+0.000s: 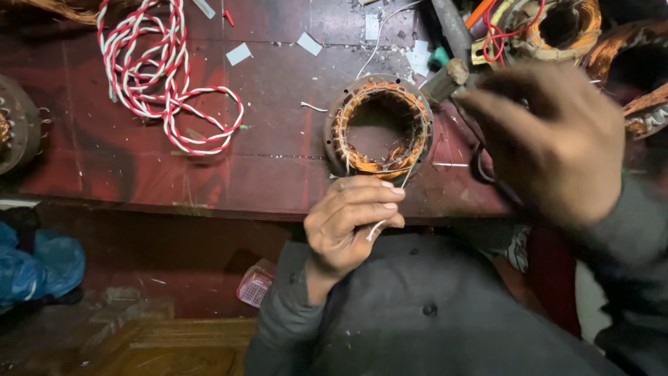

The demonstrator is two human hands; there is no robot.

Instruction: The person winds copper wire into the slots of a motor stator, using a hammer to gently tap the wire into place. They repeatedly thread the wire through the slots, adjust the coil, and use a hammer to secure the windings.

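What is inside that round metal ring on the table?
Inside the motor stator, copper windings line the inner wall, and the red table shows through its open middle. The windings' near edge is partly hidden by the left hand.

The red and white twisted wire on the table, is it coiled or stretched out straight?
Coiled: the red and white twisted wire lies in several loose overlapping loops on the dark red table.
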